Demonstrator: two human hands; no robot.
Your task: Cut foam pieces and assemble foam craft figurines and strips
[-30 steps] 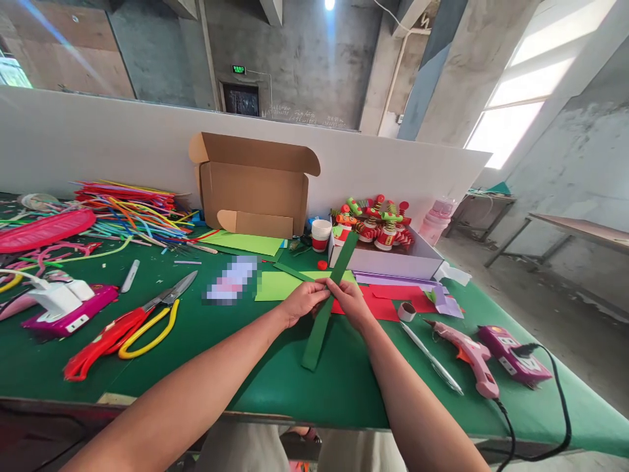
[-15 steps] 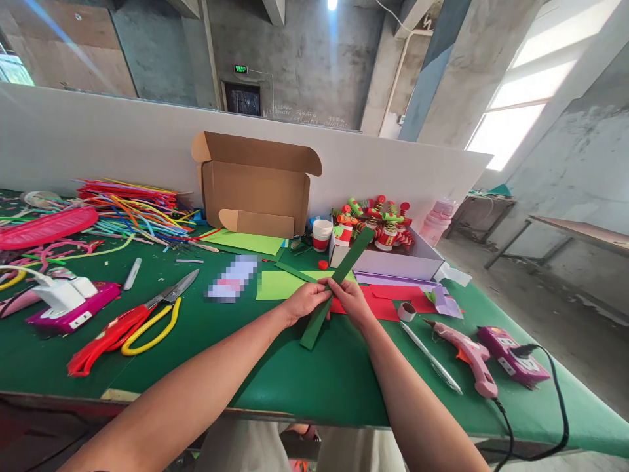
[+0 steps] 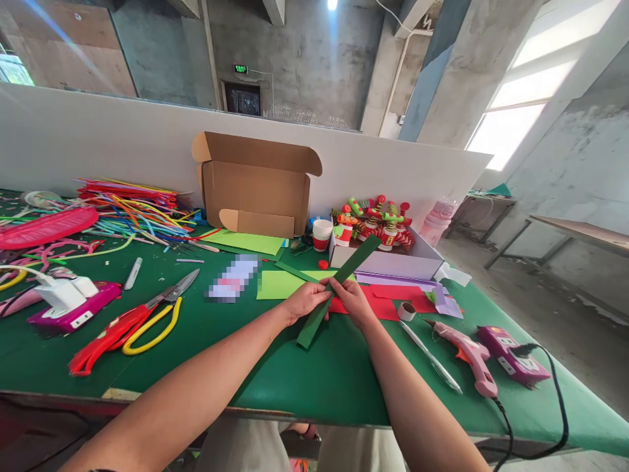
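A dark green paper strip [image 3: 354, 262] slants across in front of me, its upper end toward the right and its lower end toward me. My left hand [image 3: 307, 300] pinches it near the middle from the left side. From the right, my right hand [image 3: 348, 296] grips the same spot, thumbs close together. Under and behind the hands lie a light green paper sheet [image 3: 275, 286] and red paper [image 3: 383, 308]. A small paper ring [image 3: 407, 311] and a white pen [image 3: 432, 359] rest to the right of my right hand.
Red-and-yellow scissors [image 3: 147, 321] lie at left, near a purple power strip [image 3: 73, 308] and piled pipe cleaners [image 3: 132, 210]. A cardboard box [image 3: 255, 183] stands behind. To the right are a white box [image 3: 398, 265] of spring figures, a pink glue gun [image 3: 466, 357] and its cable.
The green strip has tilted further, its upper end swinging down to the right and its lower end slightly left. Both hands remain in nearly the same place.
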